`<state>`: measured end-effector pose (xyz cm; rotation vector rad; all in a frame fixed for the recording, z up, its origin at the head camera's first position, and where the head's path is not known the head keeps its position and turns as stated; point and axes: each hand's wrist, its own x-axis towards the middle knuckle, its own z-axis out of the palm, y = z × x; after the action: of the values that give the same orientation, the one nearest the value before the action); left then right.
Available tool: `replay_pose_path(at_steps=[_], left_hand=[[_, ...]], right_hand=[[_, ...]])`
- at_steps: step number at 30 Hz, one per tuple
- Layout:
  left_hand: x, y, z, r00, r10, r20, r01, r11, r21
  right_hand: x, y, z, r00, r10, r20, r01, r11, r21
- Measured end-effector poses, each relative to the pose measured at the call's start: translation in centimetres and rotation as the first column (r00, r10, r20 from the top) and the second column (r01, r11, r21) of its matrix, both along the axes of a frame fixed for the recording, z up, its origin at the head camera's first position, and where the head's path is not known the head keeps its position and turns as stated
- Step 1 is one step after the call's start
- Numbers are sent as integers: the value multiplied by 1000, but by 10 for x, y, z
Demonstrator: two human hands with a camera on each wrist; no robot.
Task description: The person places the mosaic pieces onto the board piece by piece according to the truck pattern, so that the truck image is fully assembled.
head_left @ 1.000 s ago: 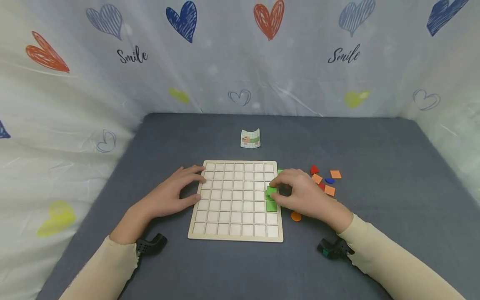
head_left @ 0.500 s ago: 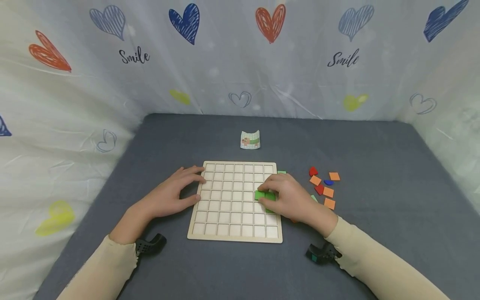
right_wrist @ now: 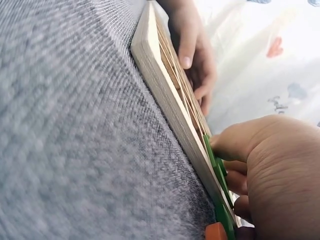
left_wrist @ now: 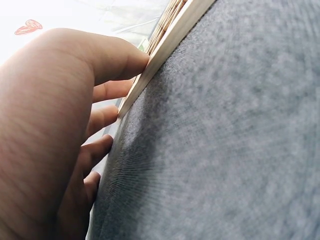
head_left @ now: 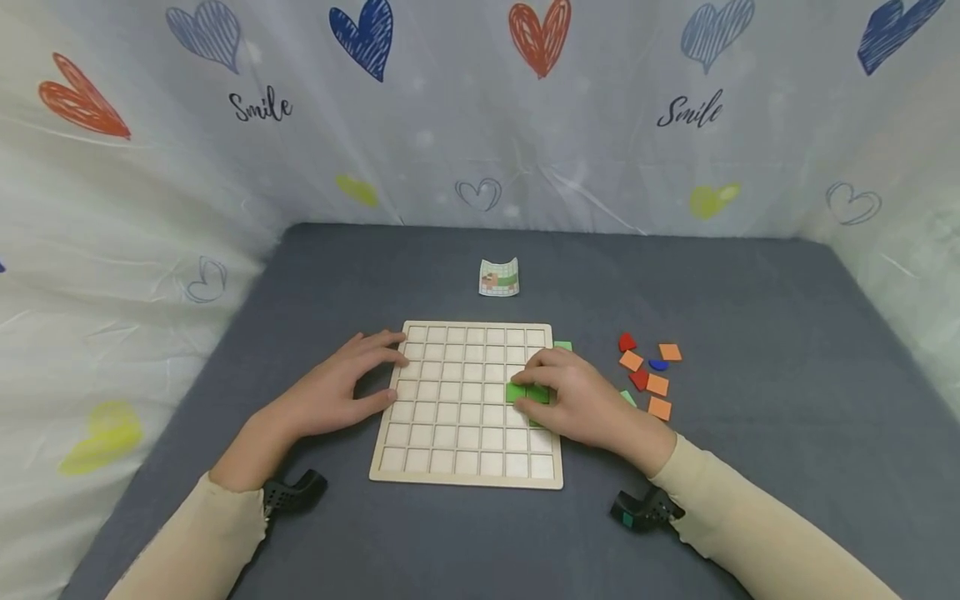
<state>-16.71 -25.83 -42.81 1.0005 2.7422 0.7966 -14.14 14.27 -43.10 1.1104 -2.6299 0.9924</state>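
A pale wooden grid board (head_left: 450, 442) lies on the table. My left hand (head_left: 337, 387) rests at its left edge, fingers spread and fairly straight; in the left wrist view the thumb (left_wrist: 127, 59) touches the board's side. Over the right part of the board, my right hand (head_left: 573, 396) pinches a green square tile (head_left: 515, 392) between thumb and fingers, at the second column from the right. Another green tile (head_left: 537, 394) sits beside it in the last column, with a third (head_left: 535, 423) below, mostly hidden by the hand. Green tiles (right_wrist: 214, 160) also show under the fingertips in the right wrist view.
Orange squares (head_left: 657, 384), red pieces (head_left: 627, 342) and a blue half-round piece (head_left: 658, 365) lie loose right of the board. A green piece (head_left: 562, 345) lies by its upper right edge. A small picture card (head_left: 498, 277) stands behind the board.
My right hand has shifted left with the pinched green tile, from the last column to the one beside it, uncovering more loose pieces. My left hand stays at the board's edge.
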Motion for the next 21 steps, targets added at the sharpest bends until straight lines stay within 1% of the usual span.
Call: replay_pose_path(at_steps=[3, 8, 13, 17, 21], left_hand=[[0, 0, 0, 1000, 4, 9, -4, 1000, -2], [1, 1, 3, 1000, 8, 21, -8, 1000, -8], [1, 2, 6, 1000, 7, 23, -7, 1000, -9], [1, 1, 5, 1000, 13, 24, -13, 1000, -10], [1, 2, 4, 1000, 6, 21, -6, 1000, -7]], right_hand=[[1, 0, -1, 1000, -2, -3, 2, 1000, -9], [0, 1, -2, 1000, 2, -21, -2, 1000, -27], [-1, 3, -2, 997, 23, -69, -26, 999, -44], [-4, 6, -2, 994, 24, -104, -30, 998, -58], [-5, 10, -2, 996, 5, -89, -11, 998, -62]])
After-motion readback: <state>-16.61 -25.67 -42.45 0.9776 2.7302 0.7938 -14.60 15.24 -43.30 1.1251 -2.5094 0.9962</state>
